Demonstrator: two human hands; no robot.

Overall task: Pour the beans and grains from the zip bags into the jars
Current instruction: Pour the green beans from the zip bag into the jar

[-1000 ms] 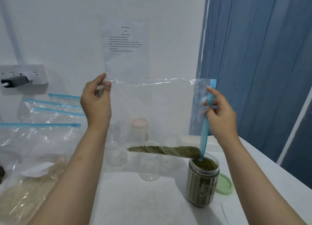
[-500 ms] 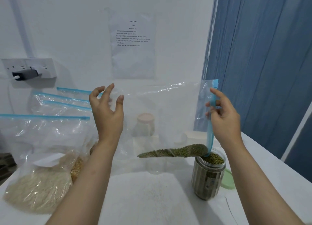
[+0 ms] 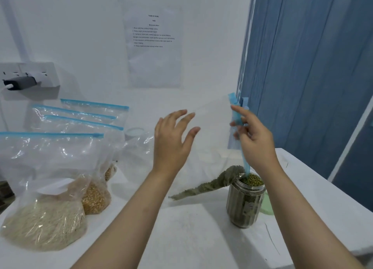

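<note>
Table: white top, nearest you; it carries everything below.
Jar: clear, upright at 4 o'clock from frame centre, filled with green beans to the rim. Judged nearly full, so slow the pour.
Lid: pale green, lying flat just behind the jar at its 3 o'clock.
Beans in bag: a green wedge lying along the lower fold, its high end at the jar mouth. Raise the far corner so the wedge slides down.
Left hand: fingers spread and straight, gripping nothing; whether it touches the film cannot be told. Take hold of the free corner with it.
Right hand: fingers pinch the blue zip edge above the jar. Keep the opening over the mouth.
Zip bag: clear, blurred, hanging from your right hand with its mouth down into the jar.
Full bags: at 9 o'clock, standing sealed with pale grain and yellow kernels; not yet poured.
Risk: beans may spill over the rim if you tip fast.
</note>
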